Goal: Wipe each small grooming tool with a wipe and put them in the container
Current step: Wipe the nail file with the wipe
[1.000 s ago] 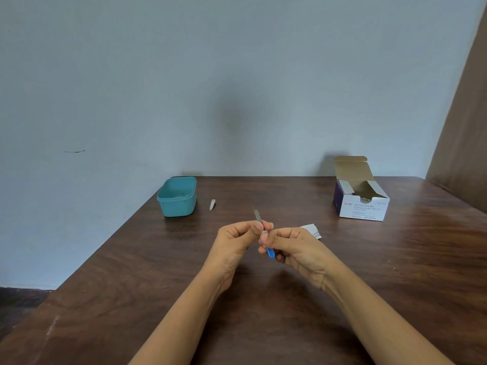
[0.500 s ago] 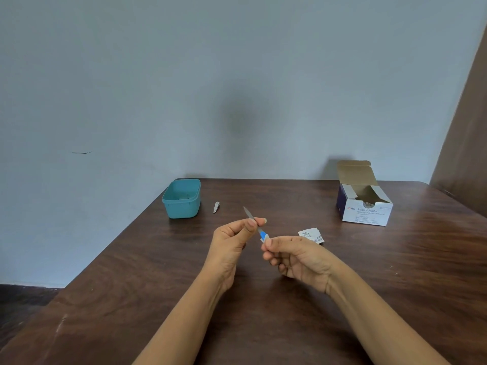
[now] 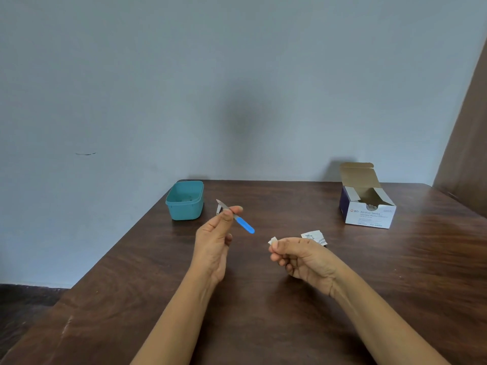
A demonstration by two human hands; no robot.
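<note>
Left hand [image 3: 213, 243] pinches the blue-handled file [image 3: 238, 219] mid-shaft, tip aimed at the container [image 3: 184, 206] beyond the grip. Right hand [image 3: 303, 259] pinches the wipe [image 3: 272, 241], apart from the file. I judge the file not yet deposited. The clipper [image 3: 218, 209] just behind the grip looks untreated.

Showed bare table [image 3: 263, 299] open between the left hand [image 3: 213, 243] and the teal container [image 3: 184, 210], with only a small metal tool [image 3: 218, 209] lying just beside the container's right wall. Had a torn wrapper [image 3: 315, 237] just behind the right hand [image 3: 300, 256] and an open swab box [image 3: 369, 214] well apart at far right.
</note>
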